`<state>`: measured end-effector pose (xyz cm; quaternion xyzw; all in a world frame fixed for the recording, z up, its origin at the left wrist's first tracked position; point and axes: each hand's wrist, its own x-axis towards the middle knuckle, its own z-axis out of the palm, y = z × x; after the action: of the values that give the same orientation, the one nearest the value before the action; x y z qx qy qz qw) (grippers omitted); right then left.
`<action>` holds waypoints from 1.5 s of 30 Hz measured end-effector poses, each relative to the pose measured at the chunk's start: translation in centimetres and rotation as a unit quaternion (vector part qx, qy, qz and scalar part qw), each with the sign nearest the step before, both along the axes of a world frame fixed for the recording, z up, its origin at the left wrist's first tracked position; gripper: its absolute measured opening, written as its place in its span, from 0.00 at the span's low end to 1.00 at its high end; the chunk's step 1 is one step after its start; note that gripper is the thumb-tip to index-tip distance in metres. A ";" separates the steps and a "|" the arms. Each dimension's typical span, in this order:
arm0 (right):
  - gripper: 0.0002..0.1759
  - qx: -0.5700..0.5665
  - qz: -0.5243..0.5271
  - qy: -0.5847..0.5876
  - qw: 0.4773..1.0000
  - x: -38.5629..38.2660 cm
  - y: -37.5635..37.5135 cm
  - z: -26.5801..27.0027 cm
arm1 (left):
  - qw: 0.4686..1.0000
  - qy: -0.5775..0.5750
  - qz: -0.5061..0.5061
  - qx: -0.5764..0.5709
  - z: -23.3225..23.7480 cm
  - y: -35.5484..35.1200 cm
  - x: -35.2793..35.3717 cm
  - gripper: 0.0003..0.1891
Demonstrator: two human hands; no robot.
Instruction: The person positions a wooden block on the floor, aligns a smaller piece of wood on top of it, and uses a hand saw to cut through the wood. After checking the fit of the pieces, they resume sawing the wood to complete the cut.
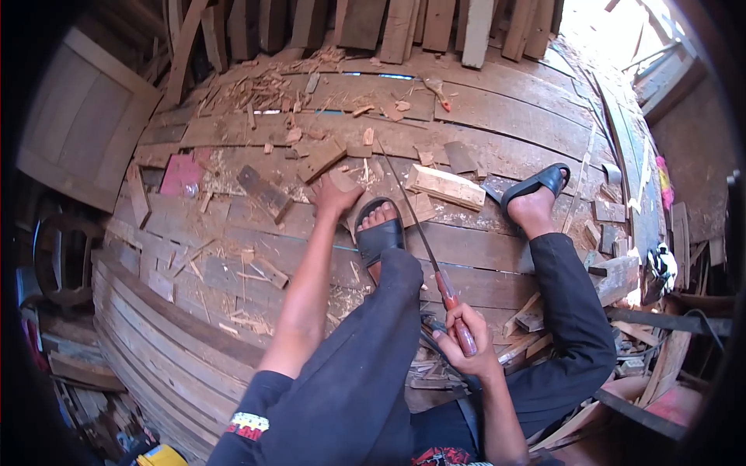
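Observation:
My right hand [471, 342] is wrapped round the reddish handle of a long thin tool [420, 231], whose dark blade points up and away across the floor. My left hand [336, 194] reaches forward and presses on a piece of wood on the floor, beside a short wood block [322, 159]; its fingers are partly hidden. Just right of it, my sandalled foot [379, 227] rests on a flat wooden piece [417, 208]. A pale squared block [446, 187] lies to the right of the blade.
Wood chips [256, 92] litter the plank floor [482, 264]. Upright timbers [361, 23] line the back. A panelled door [85, 116] leans at the left, above stacked boards [171, 334]. A brush [439, 92] lies farther off. My other foot [536, 203] stands at the right.

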<state>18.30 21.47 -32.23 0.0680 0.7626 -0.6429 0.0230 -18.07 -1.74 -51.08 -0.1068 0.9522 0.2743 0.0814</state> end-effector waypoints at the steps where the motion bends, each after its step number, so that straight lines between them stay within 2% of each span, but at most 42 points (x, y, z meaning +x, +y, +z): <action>1: 0.14 -0.009 0.000 0.002 1.000 0.0 -0.1 -0.1 | 0.999 -0.031 0.013 0.009 0.8 0.3 -0.1 0.71; 5: 0.15 -0.034 -0.003 -0.025 0.999 1.7 -0.3 0.6 | 0.992 -0.101 0.057 0.052 1.9 2.4 1.1 0.70; 18: 0.16 -0.036 -0.011 -0.021 0.999 8.0 0.3 0.5 | 0.988 -0.089 -0.126 0.007 1.1 5.7 5.9 0.68; 21: 0.16 -0.001 -0.007 0.004 1.000 8.3 0.5 0.0 | 0.985 -0.078 -0.154 -0.005 1.4 7.0 6.6 0.65; 24: 0.16 -0.009 -0.052 0.005 0.999 8.4 0.2 -2.0 | 0.981 -0.075 -0.177 0.027 2.2 7.0 7.0 0.64; 27: 0.16 -0.005 -0.051 0.019 0.999 6.7 -0.3 -2.9 | 0.972 -0.075 -0.222 0.024 2.0 6.7 6.6 0.62; 30: 0.15 -0.004 -0.036 -0.013 0.999 6.4 -0.3 -2.5 | 0.970 -0.072 -0.227 0.057 0.9 5.7 6.3 0.58; 31: 0.16 0.000 -0.035 -0.024 0.999 6.4 -0.3 -2.1 | 0.966 -0.094 -0.232 0.062 2.4 5.7 6.5 0.54; 33: 0.16 -0.002 -0.043 -0.049 0.998 6.2 -0.4 -1.8 | 0.979 -0.076 -0.189 0.028 3.5 6.5 7.2 0.53; 35: 0.16 -0.025 -0.059 -0.069 0.996 6.3 -0.3 -1.4 | 0.979 -0.077 -0.191 -0.005 4.8 7.9 9.3 0.52; 37: 0.14 -0.044 -0.074 -0.052 0.995 6.2 -0.6 -1.8 | 0.974 -0.044 -0.223 -0.001 3.5 8.6 11.1 0.50; 38: 0.14 -0.026 -0.084 -0.022 0.996 6.0 -0.7 -1.6 | 0.970 -0.010 -0.241 0.017 1.3 8.7 12.2 0.49; 39: 0.14 -0.033 -0.094 -0.028 0.995 6.7 -0.5 -2.8 | 0.966 -0.039 -0.253 0.042 4.4 9.4 13.3 0.46; 40: 0.14 -0.032 -0.104 -0.037 0.993 7.0 -0.2 -2.9 | 0.954 -0.103 -0.269 0.088 5.0 9.9 13.6 0.45; 41: 0.14 -0.037 -0.112 -0.001 0.993 6.8 -0.1 -3.2 | 0.947 -0.102 -0.294 0.085 6.0 10.0 14.7 0.44; 43: 0.13 0.037 -0.103 0.060 0.992 6.7 0.6 -3.4 | 0.929 -0.006 -0.370 -0.022 6.3 9.5 16.4 0.45; 44: 0.13 -0.070 -0.138 -0.016 0.988 7.0 0.4 -3.2 | 0.932 0.021 -0.362 -0.018 6.2 9.3 16.8 0.46; 45: 0.13 -0.051 -0.127 0.016 0.990 6.5 0.4 -3.3 | 0.934 0.026 -0.355 -0.013 6.5 9.2 16.9 0.46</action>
<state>24.84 21.86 -35.51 0.1530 0.7144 -0.6794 -0.0679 -1.15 7.45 -44.57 0.2448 0.9333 0.2178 0.1471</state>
